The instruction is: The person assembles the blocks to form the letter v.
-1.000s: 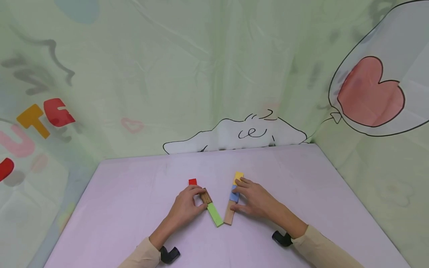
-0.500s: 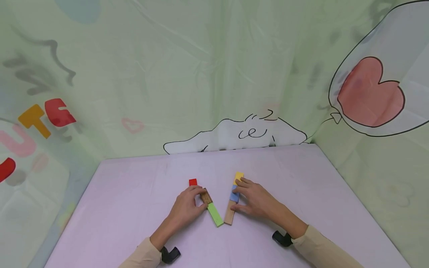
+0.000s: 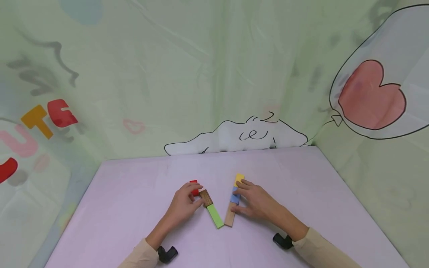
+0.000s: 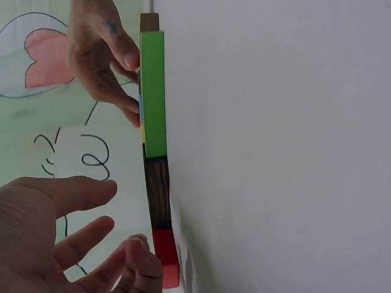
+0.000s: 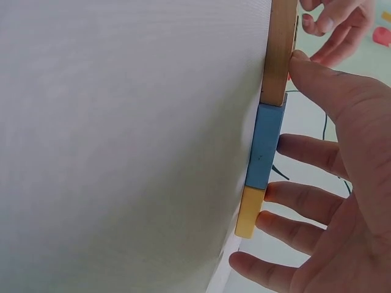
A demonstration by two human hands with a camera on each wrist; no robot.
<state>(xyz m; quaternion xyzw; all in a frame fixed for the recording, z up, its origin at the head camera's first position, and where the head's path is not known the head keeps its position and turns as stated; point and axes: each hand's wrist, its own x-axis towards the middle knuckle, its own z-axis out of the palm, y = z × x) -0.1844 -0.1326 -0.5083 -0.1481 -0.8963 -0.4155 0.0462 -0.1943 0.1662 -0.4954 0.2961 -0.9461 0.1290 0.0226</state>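
Observation:
Two lines of wooden blocks form a V on the table, meeting at the near end. The left line has a red block (image 4: 170,268), a dark brown block (image 3: 206,198) and a green block (image 3: 215,216). On the right run a yellow block (image 3: 239,178), a blue block (image 3: 235,197) and a plain wood block (image 3: 229,219). My left hand (image 3: 182,204) hovers beside the red and brown blocks, thumb and fingers spread, gripping nothing. Fingers of my right hand (image 3: 256,201) touch the blue and yellow blocks, while its thumb rests at the plain one.
The pale lilac table (image 3: 134,208) extends around the blocks. Behind it hangs a printed cloth wall (image 3: 187,74) with cartoon drawings. A black wrist mount (image 3: 167,254) sits below the left wrist, another black mount (image 3: 282,241) below the right.
My left hand has let go of the dark brown block and shifted slightly left, opening its fingers and uncovering more of the red block. My right hand stays where it was.

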